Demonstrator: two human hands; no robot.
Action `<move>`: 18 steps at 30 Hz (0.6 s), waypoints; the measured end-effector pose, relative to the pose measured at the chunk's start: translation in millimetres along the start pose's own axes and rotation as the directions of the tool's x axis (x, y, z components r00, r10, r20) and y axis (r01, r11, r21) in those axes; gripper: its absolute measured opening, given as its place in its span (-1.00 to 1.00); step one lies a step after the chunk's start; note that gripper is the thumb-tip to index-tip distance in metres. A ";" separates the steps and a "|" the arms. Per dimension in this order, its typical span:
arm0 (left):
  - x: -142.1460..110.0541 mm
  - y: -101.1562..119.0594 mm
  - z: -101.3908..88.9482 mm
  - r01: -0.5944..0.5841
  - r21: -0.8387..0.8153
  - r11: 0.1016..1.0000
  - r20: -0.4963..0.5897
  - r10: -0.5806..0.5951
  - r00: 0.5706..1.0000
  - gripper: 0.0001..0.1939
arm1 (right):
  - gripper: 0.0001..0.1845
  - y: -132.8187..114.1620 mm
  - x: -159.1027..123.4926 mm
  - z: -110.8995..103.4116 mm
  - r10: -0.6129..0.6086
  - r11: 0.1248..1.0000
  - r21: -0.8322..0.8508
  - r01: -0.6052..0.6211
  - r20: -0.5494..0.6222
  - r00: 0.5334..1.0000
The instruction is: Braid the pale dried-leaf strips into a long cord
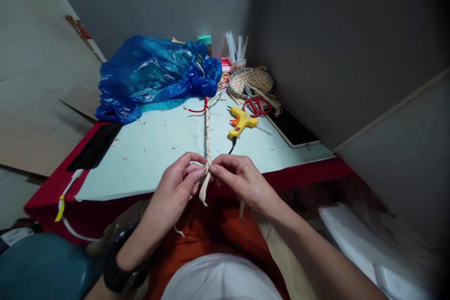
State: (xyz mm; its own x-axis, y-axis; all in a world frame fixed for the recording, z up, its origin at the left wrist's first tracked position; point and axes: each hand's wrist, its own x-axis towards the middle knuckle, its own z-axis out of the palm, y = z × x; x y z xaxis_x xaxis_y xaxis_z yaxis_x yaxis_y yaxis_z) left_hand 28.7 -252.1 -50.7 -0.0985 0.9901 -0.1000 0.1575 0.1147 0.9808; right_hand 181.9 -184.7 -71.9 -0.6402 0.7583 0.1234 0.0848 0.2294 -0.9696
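A pale braid of flat fibre strips runs from the middle of the table toward me. Red cord is tied round its far end. My left hand pinches the near end of the braid from the left. From the right, my right hand pinches strips at the same spot, thumb against forefinger. A loose strip end hangs below my fingers, and further strip ends dangle beneath both hands. The exact crossing of the strips between the fingertips is partly hidden.
A yellow glue gun, red-handled scissors and a tablet lie on the right. Behind them stand a woven basket and a cup of glue sticks. A blue plastic bag fills the back left; a dark phone-like device lies nearer.
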 end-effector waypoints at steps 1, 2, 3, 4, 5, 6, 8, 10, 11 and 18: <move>0.6 0.7 -0.8 0.010 0.000 1.000 0.001 -0.010 1.000 -0.84 | -0.74 -0.3 0.2 -0.6 -0.006 1.000 0.008 0.006 0.004 1.000; 1.2 1.6 -1.5 0.027 -0.002 1.000 -0.002 -0.027 1.000 -0.84 | -0.74 -0.6 0.4 -1.1 -0.011 1.000 0.016 0.011 0.008 1.000; 1.9 2.7 -2.3 0.046 -0.007 0.999 -0.006 -0.046 0.999 -0.84 | -0.73 -1.1 0.7 -1.5 -0.012 1.000 0.022 0.012 0.010 1.000; 2.5 4.0 -3.0 0.060 -0.008 0.998 -0.010 -0.060 0.998 -0.84 | -0.73 -1.6 0.9 -1.9 -0.007 1.000 0.025 0.007 0.012 1.000; 3.1 5.3 -3.8 0.066 -0.003 0.998 -0.018 -0.066 0.998 -0.84 | -0.73 -2.0 1.0 -2.0 -0.002 1.000 0.027 0.001 0.012 1.000; 3.7 6.6 -4.6 0.062 0.015 0.998 -0.031 -0.061 0.998 -0.85 | -0.73 -2.3 1.0 -2.2 0.005 1.000 0.028 -0.006 0.011 1.000; 4.5 9.0 -6.1 0.037 0.079 0.996 -0.063 -0.032 0.998 -0.85 | -0.74 -2.5 0.9 -2.3 0.023 0.999 0.031 -0.023 0.013 1.000; 4.1 10.9 -6.7 0.003 0.175 0.985 -0.098 0.015 0.995 -0.86 | -0.75 -2.5 0.5 -2.1 0.027 0.999 0.031 -0.027 0.015 1.000; 3.3 11.5 -6.5 -0.015 0.233 0.972 -0.120 0.044 0.992 -0.86 | -0.75 -2.6 0.2 -1.7 0.022 0.999 0.031 -0.022 0.011 1.000; -15.4 5.8 7.8 -0.147 0.659 0.737 -0.242 0.393 0.887 -0.90 | -0.77 -6.9 -2.4 8.6 0.001 1.000 -0.009 -0.002 -0.116 0.993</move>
State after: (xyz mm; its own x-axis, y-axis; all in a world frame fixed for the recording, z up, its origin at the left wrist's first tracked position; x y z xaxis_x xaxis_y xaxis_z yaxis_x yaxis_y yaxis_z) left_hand 38.8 -266.1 -44.8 -0.2633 0.9039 0.3371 0.7786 -0.0072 0.6275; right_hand 176.4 -193.4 -67.3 -0.5473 0.8241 0.1460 0.0933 0.2334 -0.9679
